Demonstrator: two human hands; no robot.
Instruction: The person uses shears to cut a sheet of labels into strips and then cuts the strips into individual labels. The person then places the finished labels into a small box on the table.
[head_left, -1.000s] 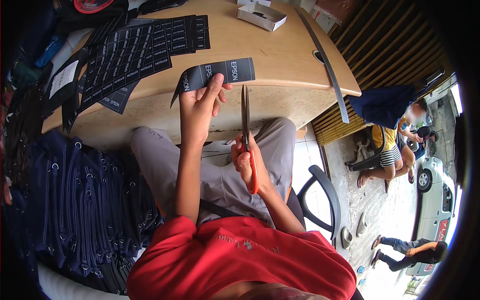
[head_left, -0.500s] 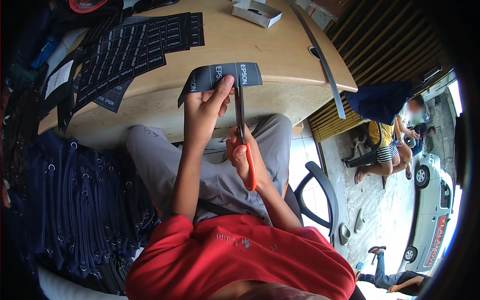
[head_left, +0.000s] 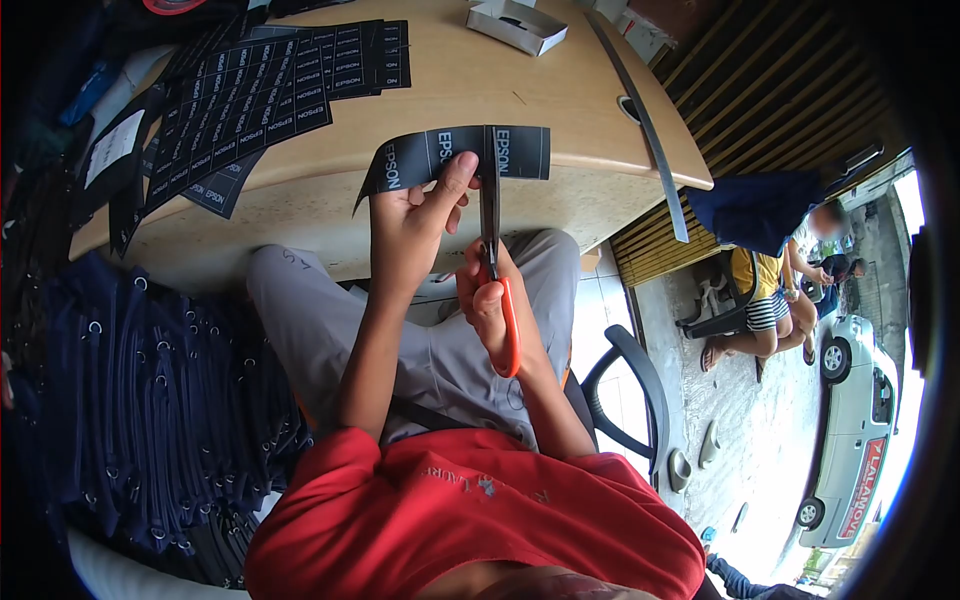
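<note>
My left hand [head_left: 420, 225] pinches a black strip printed with white EPSON labels [head_left: 405, 165], thumb on top and fingers beneath. The strip curves down at its left end, and its right end sticks out flat past the blades. In my right hand [head_left: 487, 300] is a pair of scissors with orange handles [head_left: 512, 335], thumb and fingers in the loops. Its blades point away from me and lie across the strip between two labels, just right of my left thumb. Both hands are above my lap, close to the table's front edge.
Black EPSON-printed sheets [head_left: 260, 100] lie overlapping on the table [head_left: 450, 75]. A small white box [head_left: 515, 28] and a long metal ruler [head_left: 640, 125] are at the back and right. Dark blue straps with metal rings [head_left: 160, 390] hang at left. Seated people [head_left: 765, 290] are outside.
The strip and scissors have shifted slightly right. The blades now reach across to the strip's far edge, where before their tips were near its lower part. Both hands keep their grip.
</note>
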